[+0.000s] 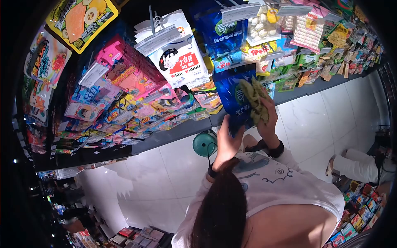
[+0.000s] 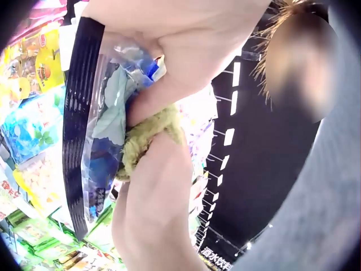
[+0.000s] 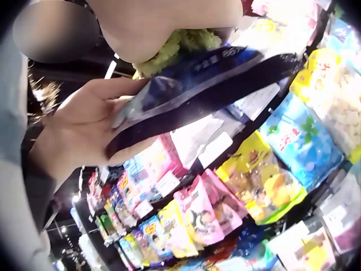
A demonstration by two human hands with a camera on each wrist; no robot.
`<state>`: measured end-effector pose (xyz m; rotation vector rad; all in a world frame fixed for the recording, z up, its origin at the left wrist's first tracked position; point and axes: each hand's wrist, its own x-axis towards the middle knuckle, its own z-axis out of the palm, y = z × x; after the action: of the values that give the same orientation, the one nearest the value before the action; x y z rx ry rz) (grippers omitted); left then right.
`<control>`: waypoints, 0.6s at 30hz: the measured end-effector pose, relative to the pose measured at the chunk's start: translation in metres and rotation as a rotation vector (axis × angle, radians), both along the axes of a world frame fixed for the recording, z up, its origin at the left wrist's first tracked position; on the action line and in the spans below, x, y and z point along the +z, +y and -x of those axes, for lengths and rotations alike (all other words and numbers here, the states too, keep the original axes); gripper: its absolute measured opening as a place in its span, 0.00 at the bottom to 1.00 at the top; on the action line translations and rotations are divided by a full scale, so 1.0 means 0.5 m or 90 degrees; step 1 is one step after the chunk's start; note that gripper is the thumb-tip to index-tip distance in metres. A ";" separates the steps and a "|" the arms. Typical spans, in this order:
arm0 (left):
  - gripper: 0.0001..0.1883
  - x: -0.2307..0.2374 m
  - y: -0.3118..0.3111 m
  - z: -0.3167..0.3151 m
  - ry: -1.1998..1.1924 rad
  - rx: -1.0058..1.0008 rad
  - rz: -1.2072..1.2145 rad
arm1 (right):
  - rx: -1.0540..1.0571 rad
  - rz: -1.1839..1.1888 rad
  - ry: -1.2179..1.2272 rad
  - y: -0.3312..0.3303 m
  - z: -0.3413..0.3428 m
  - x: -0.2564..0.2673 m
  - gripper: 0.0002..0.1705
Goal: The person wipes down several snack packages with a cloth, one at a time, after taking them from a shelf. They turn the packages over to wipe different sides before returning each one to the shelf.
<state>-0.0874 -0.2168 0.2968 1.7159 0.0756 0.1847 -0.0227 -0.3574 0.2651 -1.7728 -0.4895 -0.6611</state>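
A dark blue candy bag [image 1: 232, 93] is held out in front of the shelf rack. My left hand [image 1: 228, 142] grips its lower end; in the right wrist view the left hand [image 3: 84, 121] has its thumb and fingers on opposite sides of the bag [image 3: 192, 90]. Fingers of my right hand [image 1: 268, 120] curl round a fuzzy green cloth [image 1: 254, 101] lying against the bag's face. The left wrist view shows the cloth [image 2: 149, 138] between the right hand [image 2: 161, 192] and the bag. Part of the right hand's grip is hidden by the cloth.
Hanging bags fill the rack, among them a white rabbit candy bag [image 1: 180, 60] and another blue bag [image 1: 223, 31]. Price tags [image 1: 242, 13] jut out on hooks. A green round stool [image 1: 204, 144] stands below on the pale floor [image 1: 173, 173]. A person's legs [image 1: 355, 165] show at right.
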 end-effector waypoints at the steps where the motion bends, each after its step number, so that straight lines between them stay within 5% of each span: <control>1: 0.24 0.004 0.002 -0.003 0.010 -0.003 0.034 | 0.003 -0.012 0.001 -0.007 -0.006 0.003 0.28; 9: 0.19 -0.028 0.057 -0.013 -0.042 0.104 0.181 | 0.273 0.139 -0.029 0.025 0.070 0.014 0.28; 12: 0.18 -0.022 0.064 -0.006 -0.020 0.188 0.187 | 0.221 0.109 -0.043 0.027 0.065 0.001 0.27; 16: 0.18 -0.011 0.061 -0.002 -0.102 0.254 0.263 | 0.029 -0.137 0.057 0.027 0.034 -0.031 0.24; 18: 0.19 -0.015 0.057 -0.005 -0.070 0.192 0.456 | 0.172 -0.392 0.267 0.028 0.028 -0.013 0.21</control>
<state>-0.0847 -0.1885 0.2892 0.9721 0.2846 0.4186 -0.0369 -0.3435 0.2585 -1.1829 -0.1966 -0.1998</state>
